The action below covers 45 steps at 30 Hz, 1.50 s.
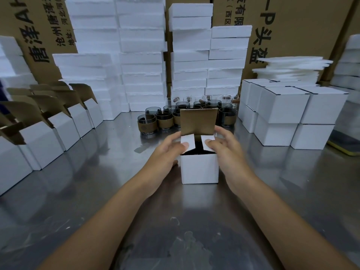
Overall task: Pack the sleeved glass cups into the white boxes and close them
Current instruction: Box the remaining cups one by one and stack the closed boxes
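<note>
At the left of the counter we find a row of open white boxes, lids raised and not yet filled as far as we can see. Behind them stand stacks of white foam blocks.

At centre rear we count a cluster of sleeved glass cups waiting to be packed.

In front of that cluster stands the white box in work, resting on the counter. A dark cup shows through the gap between its two side flaps, so we judge loading of this unit as done.

The left hand holds the box's upper left corner, thumb pressing the left flap inward, fingers curled at the far side. The right hand mirrors this on the right flap. The brown-lined lid stands upright, untucked.

At the right, closed boxes sit stacked in two layers; these we treat as finished units.

Status: many units packed, one half closed. Left to do: fold the lid down and tuck it, then pack the other cups.
</note>
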Motion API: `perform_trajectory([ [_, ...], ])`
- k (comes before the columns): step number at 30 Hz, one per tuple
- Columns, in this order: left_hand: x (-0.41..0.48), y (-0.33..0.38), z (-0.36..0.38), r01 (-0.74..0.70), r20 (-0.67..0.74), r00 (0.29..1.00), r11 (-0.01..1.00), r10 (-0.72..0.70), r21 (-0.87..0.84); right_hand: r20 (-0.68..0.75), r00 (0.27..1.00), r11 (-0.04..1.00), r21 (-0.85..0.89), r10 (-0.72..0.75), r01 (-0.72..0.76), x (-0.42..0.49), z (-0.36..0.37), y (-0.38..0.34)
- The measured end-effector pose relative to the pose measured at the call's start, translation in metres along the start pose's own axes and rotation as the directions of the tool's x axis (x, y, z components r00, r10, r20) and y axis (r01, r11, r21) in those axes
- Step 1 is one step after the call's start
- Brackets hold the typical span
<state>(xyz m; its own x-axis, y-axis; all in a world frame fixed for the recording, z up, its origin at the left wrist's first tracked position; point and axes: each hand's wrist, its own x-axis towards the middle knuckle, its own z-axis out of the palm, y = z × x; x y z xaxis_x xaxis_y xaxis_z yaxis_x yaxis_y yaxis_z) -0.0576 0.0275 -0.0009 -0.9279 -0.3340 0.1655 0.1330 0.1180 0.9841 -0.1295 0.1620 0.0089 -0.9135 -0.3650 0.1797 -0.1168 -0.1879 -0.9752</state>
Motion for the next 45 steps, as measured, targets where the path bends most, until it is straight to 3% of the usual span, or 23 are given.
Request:
perform_trajectory([
  [8, 0.000, 0.005, 0.000, -0.027, 0.015, 1.000, 0.997, 0.028, -0.077, 0.057, 0.995, 0.997, -0.012, -0.077, 0.078, 0.004, 0.000, 0.003],
  [14, -0.001, 0.005, -0.005, -0.007, 0.068, 0.997, 0.977, 0.022, -0.214, 0.068, 0.997, 0.997, 0.077, -0.020, 0.015, 0.003, -0.003, 0.003],
  [21, -0.002, 0.007, -0.005, 0.037, 0.062, 0.998, 0.974, -0.024, -0.222, -0.001, 1.000, 0.994, 0.112, 0.007, -0.007, 0.001, -0.002, -0.003],
  [25, -0.003, 0.009, -0.003, 0.013, 0.038, 0.999, 0.968, -0.004, -0.251, 0.127, 0.968, 0.972, -0.063, -0.217, 0.226, -0.006, 0.002, 0.001],
  [28, -0.004, 0.010, -0.003, -0.034, 0.018, 0.999, 0.949, 0.041, -0.313, 0.157, 0.954, 0.920, -0.264, -0.257, 0.291, -0.007, 0.002, 0.007],
  [33, -0.005, 0.006, -0.003, -0.088, 0.007, 0.996, 0.956, 0.094, -0.279, 0.154, 0.946, 0.913, -0.256, -0.286, 0.318, -0.011, 0.003, 0.002],
  [38, -0.004, 0.003, -0.008, -0.075, 0.041, 0.995, 0.945, 0.092, -0.319, 0.195, 0.914, 0.839, -0.366, -0.355, 0.403, -0.009, -0.002, 0.003],
  [42, -0.004, 0.002, -0.010, -0.074, 0.067, 0.993, 0.942, 0.102, -0.327, 0.232, 0.922, 0.853, -0.360, -0.310, 0.377, -0.007, -0.004, 0.004],
  [45, -0.004, 0.002, -0.011, -0.064, 0.077, 0.993, 0.943, 0.093, -0.325, 0.180, 0.943, 0.905, -0.278, -0.280, 0.322, -0.006, -0.001, 0.001],
])
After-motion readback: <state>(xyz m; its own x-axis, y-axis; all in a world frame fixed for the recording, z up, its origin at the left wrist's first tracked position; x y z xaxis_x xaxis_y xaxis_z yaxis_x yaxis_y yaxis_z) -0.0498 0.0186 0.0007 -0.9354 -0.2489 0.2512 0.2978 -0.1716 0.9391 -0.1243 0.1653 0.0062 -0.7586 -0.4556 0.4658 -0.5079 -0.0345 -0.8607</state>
